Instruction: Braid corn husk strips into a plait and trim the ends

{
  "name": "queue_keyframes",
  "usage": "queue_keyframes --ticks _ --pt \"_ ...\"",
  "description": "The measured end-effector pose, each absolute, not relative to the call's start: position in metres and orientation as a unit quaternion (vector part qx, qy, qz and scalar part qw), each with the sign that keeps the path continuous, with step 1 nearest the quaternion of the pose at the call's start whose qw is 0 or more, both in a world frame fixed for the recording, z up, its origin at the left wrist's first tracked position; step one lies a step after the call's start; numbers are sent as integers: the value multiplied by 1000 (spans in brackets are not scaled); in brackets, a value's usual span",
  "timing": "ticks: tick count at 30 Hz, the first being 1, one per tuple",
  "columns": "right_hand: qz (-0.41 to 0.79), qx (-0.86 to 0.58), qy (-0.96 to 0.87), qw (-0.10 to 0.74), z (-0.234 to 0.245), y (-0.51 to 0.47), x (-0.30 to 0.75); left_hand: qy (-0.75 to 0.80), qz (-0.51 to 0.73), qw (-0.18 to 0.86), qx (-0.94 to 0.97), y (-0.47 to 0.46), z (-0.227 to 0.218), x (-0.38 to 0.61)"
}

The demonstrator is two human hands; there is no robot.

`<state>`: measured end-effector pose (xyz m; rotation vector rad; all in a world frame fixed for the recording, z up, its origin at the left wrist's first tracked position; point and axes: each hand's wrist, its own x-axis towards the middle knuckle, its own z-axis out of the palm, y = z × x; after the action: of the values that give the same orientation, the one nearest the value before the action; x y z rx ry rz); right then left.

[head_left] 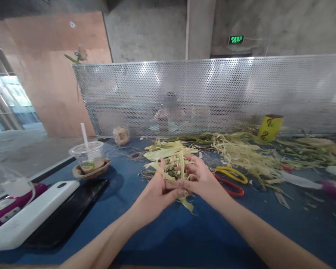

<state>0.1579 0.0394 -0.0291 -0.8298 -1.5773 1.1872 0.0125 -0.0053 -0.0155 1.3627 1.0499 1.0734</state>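
My left hand (156, 192) and my right hand (203, 179) meet over the middle of the blue table, fingers closed around pale green corn husk strips (182, 166). One strip stands up between the hands, and a loose end hangs below them. The thumbs lie close together; exactly how the strips sit inside the fingers is hidden. Just beyond the hands is a pile of flat husk leaves (166, 151) with smaller dried plant bits. Right of my right hand lie scissors (233, 189) with one red and one yellow handle.
Shredded husk (238, 153) and dry stems spread to the right, near a yellow can (270, 127). A glue gun (302, 182) lies at the right. On the left are a plastic cup (87, 154), a white power bank (36, 213) and a black phone (70, 213). A perforated metal screen (145, 97) stands behind.
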Motion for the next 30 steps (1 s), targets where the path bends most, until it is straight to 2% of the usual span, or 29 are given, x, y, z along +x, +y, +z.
queue_keyframes --ticks 3,6,8,10,14,18,26,30 --pt "515 -293 -625 508 -22 40 161 397 434 563 581 -5 -20 11" --pt "419 -262 -646 582 -14 38 169 406 428 568 574 -4 -23 11" --pt "342 -258 -679 596 -8 35 175 418 427 557 576 -4 -22 11" --pt "266 -263 -737 563 -4 31 181 424 415 548 589 -4 -20 10" --pt "132 -174 -880 422 1 26 186 441 401 537 597 -3 -15 8" --pt "85 -195 -920 331 2 26 186 472 402 517 590 -2 -15 4" --pt "106 -260 -930 237 5 23 186 456 400 526 596 -2 -11 4" --pt "61 -259 -932 247 1 25 185 461 397 518 601 -1 -13 4"
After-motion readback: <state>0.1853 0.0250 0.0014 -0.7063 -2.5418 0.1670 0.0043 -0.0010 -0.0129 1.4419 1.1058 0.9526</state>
